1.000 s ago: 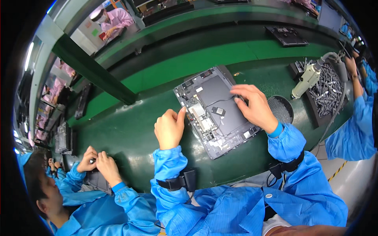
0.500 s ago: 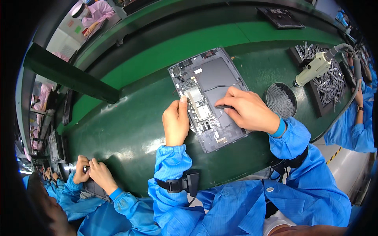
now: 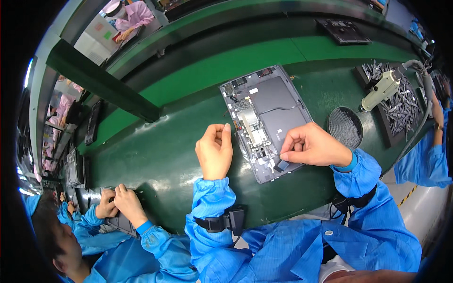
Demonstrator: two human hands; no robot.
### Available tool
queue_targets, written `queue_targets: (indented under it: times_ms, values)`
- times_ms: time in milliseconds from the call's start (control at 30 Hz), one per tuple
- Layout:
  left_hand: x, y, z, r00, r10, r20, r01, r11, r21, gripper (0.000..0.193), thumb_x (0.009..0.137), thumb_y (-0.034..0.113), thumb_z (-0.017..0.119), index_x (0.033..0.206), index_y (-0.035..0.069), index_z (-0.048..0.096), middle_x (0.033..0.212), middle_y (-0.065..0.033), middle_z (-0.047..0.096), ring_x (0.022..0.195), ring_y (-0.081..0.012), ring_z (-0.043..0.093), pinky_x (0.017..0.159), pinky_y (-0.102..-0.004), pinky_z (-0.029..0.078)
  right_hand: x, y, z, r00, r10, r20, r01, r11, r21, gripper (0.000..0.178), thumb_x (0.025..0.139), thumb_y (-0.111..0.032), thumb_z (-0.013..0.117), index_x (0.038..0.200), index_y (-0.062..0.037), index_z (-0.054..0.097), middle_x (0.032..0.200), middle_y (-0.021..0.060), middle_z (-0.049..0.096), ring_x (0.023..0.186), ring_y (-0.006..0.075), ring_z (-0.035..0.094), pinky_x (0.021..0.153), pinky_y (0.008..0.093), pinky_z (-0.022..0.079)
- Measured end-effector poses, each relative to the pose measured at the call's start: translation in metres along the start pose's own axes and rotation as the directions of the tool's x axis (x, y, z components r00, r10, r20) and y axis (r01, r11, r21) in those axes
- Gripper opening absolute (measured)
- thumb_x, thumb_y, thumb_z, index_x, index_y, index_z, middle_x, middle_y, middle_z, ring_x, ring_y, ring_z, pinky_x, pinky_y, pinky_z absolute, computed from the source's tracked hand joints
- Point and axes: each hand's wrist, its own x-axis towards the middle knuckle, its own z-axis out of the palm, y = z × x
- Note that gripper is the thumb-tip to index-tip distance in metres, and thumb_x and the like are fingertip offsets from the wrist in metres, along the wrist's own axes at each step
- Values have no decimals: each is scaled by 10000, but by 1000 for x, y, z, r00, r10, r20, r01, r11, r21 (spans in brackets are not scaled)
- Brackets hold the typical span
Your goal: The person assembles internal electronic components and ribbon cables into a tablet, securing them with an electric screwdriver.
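On the dark green bench lies an opened flat device (image 3: pixel 288 101) like a tablet, its grey inside showing. A bare circuit board (image 3: pixel 257 127) runs along its left half, and a thin cable (image 3: pixel 278 109) crosses the flat grey panel at right. My right hand (image 3: pixel 314 146) is over the device's near end, thumb and forefinger pinched on a small dark strip (image 3: pixel 282 166). Whether the strip touches the device, I cannot tell. Just off the device's left edge is my left hand (image 3: pixel 214 150), fingers curled in and thumb up, with nothing visible in it.
Right of the device stands a round mesh cup (image 3: pixel 345 128), with a pale handheld tool (image 3: pixel 380 90) on a hose above. Behind it, a black tray (image 3: pixel 388 134) holds many dark strips. A co-worker's hands (image 3: pixel 125 203) work at left. A dark panel (image 3: pixel 343 32) lies on the far ledge.
My left hand has come off the device's left edge and curled. My right hand, pinching a small dark piece, has moved from the device's middle toward its near end. The whole view has shifted slightly.
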Motion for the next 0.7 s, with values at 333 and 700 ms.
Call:
queue_targets:
  times_ms: [333,700]
  values:
    - [-27,36,11,846,337,414,-371,929,3,202,688,27,758,841,-2,630,670,-32,619,540,-53,499,473,-214,408,7,9,6,989,-106,-104,110,993,41,105,771,-113,718,777,-33,651,539,-55,519,464,-16,376,405,185,258]
    - [-27,33,-3,868,147,474,-163,987,-8,139,706,25,735,825,1,668,659,-38,649,520,-28,493,439,-192,331,3,18,-13,955,-261,-143,167,867,-469,87,699,-33,603,778,-70,597,654,89,632,647,282,629,577,387,475]
